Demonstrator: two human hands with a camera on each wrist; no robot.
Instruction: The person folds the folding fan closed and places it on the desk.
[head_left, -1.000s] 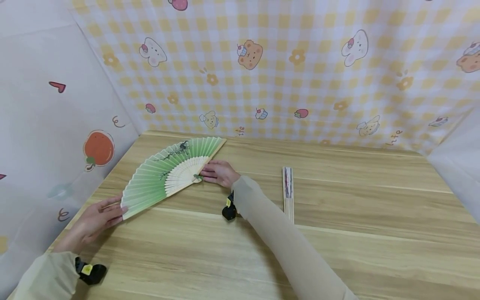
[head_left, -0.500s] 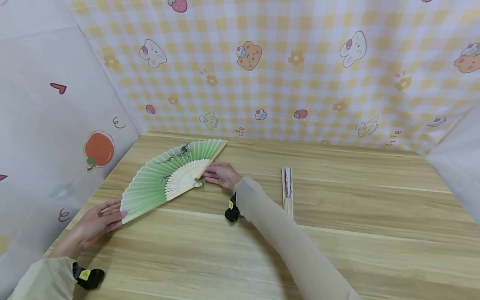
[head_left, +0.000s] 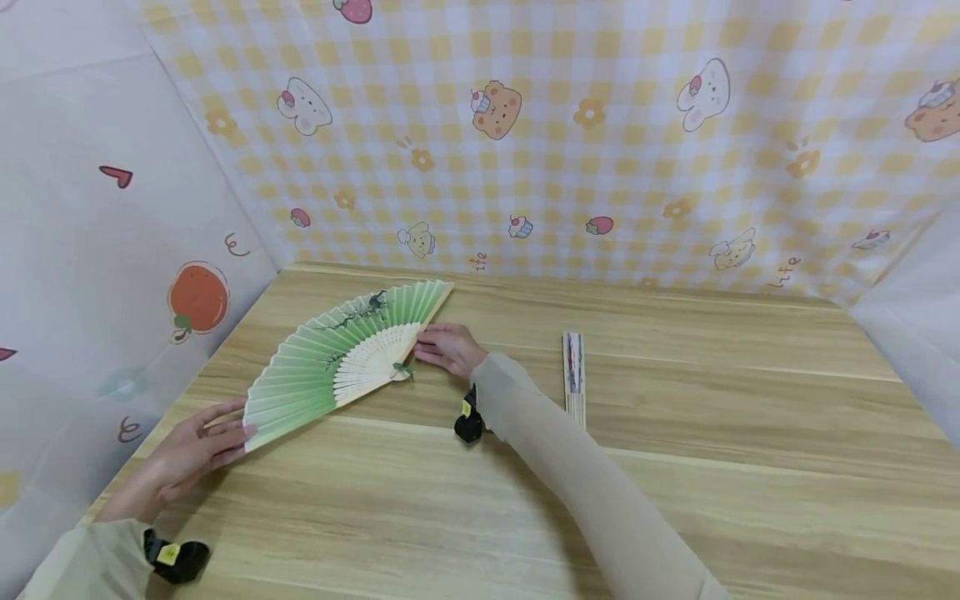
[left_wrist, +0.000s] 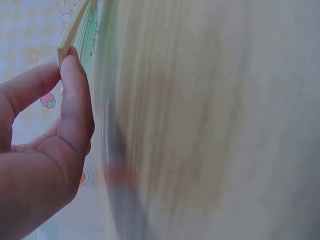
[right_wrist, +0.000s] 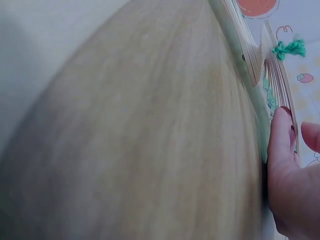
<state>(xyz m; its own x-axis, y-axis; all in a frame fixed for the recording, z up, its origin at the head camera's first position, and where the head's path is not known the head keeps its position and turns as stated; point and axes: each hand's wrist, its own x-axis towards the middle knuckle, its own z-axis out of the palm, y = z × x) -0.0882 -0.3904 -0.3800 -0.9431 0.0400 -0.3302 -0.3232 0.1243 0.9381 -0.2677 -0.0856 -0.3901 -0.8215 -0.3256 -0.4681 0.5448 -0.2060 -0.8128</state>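
Note:
A green folding fan [head_left: 303, 371] lies spread on the left part of the table, with pale ribs and a dark branch print. My left hand [head_left: 191, 446] pinches its lower left end; in the left wrist view, thumb and finger meet on the tip of the fan's outer stick [left_wrist: 64, 47]. At the other side, my right hand [head_left: 450, 348] touches the right outer stick with fairly straight fingers. Its thumb stands apart from the stick in the right wrist view. A green knotted cord [right_wrist: 290, 48] hangs at the fan's pivot.
A second, folded fan [head_left: 574, 375] with a printed strip lies right of centre, its near end hidden behind my right sleeve [head_left: 570, 467]. The wooden table [head_left: 750, 400] meets a checked cloth [head_left: 637, 167] behind and a white cloth [head_left: 97, 250] at left.
The green fan has shifted slightly to the right and toward me, its pivot moving most. My right hand has moved a little right with it. The left hand has barely moved.

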